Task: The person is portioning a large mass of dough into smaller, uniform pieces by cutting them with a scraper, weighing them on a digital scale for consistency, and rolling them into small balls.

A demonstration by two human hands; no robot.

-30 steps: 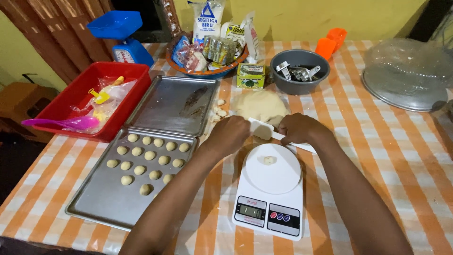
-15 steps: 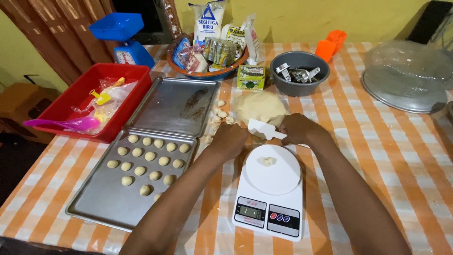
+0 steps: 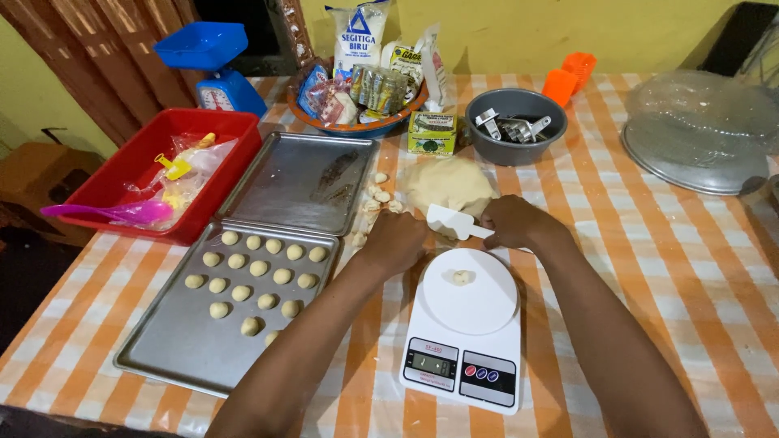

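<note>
On the orange-checked tablecloth, right hand grips a white scraper at the dough mound; left hand is curled, its contents hidden.

We count 15 dough balls on the front tray, 2 trays, 2 scales, 1 ball weighed.

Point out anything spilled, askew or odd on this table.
Nothing is spilled or damaged. Loose dough bits lie scattered on the cloth between the empty tray and the dough mound, beside the left hand. The right hand holds a white scraper.
</note>
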